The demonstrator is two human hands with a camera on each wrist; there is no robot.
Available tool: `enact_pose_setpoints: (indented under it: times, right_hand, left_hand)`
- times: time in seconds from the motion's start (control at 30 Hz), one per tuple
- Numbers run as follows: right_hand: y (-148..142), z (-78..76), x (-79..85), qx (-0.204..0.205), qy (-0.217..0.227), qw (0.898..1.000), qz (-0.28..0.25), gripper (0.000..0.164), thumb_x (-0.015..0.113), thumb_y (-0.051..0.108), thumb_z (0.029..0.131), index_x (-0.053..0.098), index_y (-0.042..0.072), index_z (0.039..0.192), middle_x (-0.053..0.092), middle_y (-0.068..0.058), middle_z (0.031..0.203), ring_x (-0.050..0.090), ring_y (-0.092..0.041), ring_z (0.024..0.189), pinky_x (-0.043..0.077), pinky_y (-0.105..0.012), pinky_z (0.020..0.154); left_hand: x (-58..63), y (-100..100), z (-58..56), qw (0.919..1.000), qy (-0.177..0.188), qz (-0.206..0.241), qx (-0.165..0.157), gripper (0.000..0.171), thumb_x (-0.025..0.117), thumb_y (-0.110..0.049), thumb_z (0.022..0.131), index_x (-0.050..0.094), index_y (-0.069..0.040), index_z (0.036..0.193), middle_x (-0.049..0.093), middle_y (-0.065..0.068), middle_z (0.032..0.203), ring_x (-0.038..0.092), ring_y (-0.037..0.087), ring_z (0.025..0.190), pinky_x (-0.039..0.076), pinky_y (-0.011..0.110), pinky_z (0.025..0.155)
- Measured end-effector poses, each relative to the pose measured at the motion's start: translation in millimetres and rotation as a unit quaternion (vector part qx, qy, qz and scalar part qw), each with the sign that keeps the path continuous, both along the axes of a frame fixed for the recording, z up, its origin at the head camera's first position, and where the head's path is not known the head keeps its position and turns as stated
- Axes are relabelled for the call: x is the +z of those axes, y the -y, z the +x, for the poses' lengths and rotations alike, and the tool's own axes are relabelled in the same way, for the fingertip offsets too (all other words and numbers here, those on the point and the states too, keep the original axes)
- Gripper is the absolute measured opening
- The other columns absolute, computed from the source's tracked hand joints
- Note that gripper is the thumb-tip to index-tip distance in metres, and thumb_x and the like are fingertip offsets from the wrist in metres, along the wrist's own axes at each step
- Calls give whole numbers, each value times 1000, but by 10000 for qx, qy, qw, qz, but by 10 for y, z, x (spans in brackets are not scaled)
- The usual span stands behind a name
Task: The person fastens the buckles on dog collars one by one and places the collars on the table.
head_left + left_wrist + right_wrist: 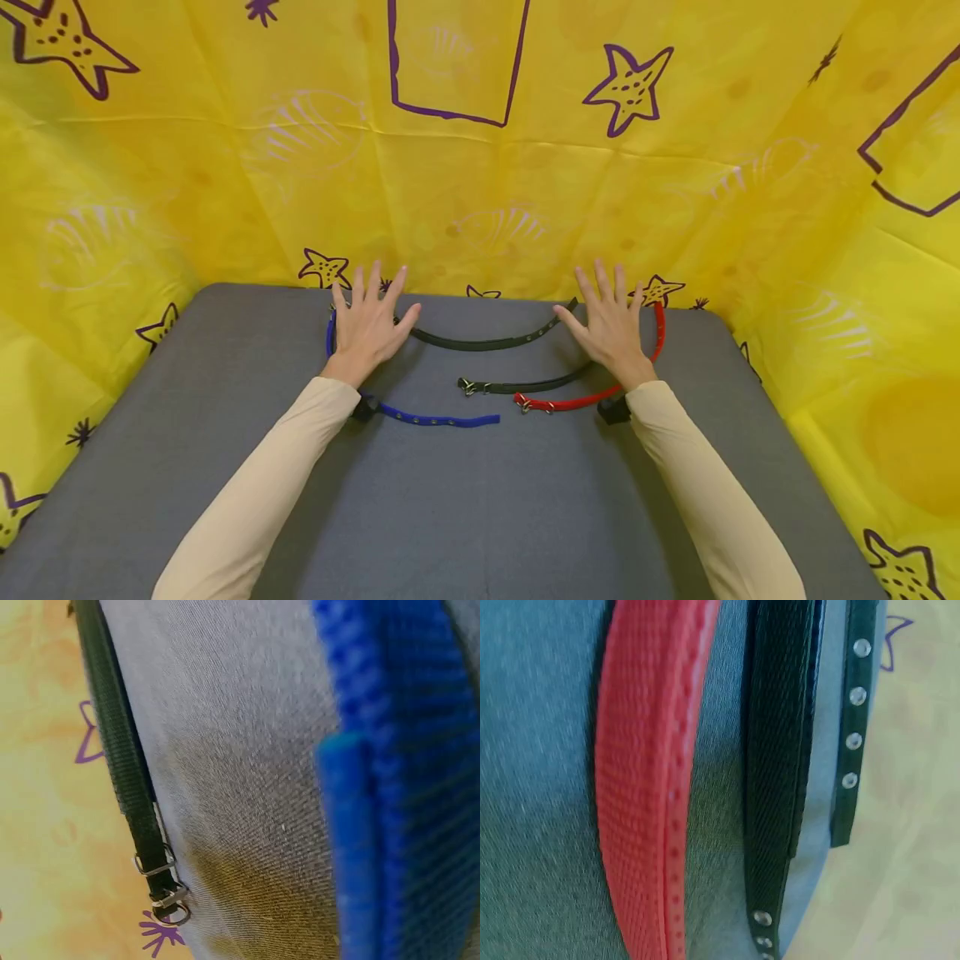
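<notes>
My left hand (pixel 367 327) is spread with straight fingers above the blue buckle collar (pixel 435 420), hiding its middle. Likewise spread, my right hand (pixel 612 327) is over the red collar (pixel 577 403) and one dark green collar (pixel 532 386). Another dark green collar (pixel 480 343) curves between the hands near the table's back edge. Neither hand holds anything. In the left wrist view, blue webbing (pixel 427 750) is close, with a dark collar's metal buckle (pixel 166 896) beyond. The right wrist view has red webbing (pixel 645 765) beside a dark strap (pixel 780 735) and a strap end with eyelets (pixel 849 720).
The collars lie on a grey cloth-covered table (pixel 480 517). A yellow curtain (pixel 480 175) printed with starfish and fish rises along the back and both sides. Small black devices are at both wrists.
</notes>
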State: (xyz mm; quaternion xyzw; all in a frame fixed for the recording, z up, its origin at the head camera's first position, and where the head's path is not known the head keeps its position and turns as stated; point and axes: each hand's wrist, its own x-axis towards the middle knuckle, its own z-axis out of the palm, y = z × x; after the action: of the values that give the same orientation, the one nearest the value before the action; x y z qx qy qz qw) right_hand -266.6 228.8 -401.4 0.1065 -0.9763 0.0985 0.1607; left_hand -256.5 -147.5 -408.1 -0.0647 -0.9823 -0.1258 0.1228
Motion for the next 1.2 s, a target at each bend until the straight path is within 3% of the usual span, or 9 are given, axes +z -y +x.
enact_pose_setpoints:
  times: [0.43, 0.8, 1.03, 1.2]
  right_hand:
    - [182, 313, -43, 116, 84, 9992, -384, 81, 43, 71, 94, 19, 29, 159, 6, -6, 169, -1, -37, 155, -3, -71, 115]
    - [359, 532, -79, 475, 0, 9977, -486, 79, 47, 66, 94, 26, 24, 158, 14, -9, 167, 5, -38, 154, 2, -71, 116]
    - [478, 696, -97, 668, 219, 9957, -601, 76, 50, 61, 96, 24, 26, 158, 13, -9, 167, 6, -35, 155, 1, -68, 117]
    - [562, 819, -118, 902, 389, 9919, -800, 73, 55, 54, 96, 28, 23, 157, 18, -9, 166, 11, -36, 154, 8, -65, 119]
  left_hand:
    - [-20, 44, 213, 9994, 303, 157, -34, 70, 37, -63, 99, 14, -34, 159, 8, 16, 167, 1, 44, 153, -1, 72, 114]
    - [-104, 30, 358, 9973, 563, 462, -4, 71, 36, -64, 99, 13, -33, 159, 10, 19, 166, 8, 47, 151, 0, 73, 114]
    - [-136, 62, 426, 9948, 645, 790, 62, 70, 37, -60, 101, 15, -30, 160, 16, 23, 163, 12, 47, 150, 3, 73, 114]
    - [-145, 121, 473, 9922, 819, 932, 84, 71, 37, -60, 101, 15, -28, 160, 16, 24, 163, 12, 47, 150, 4, 73, 114]
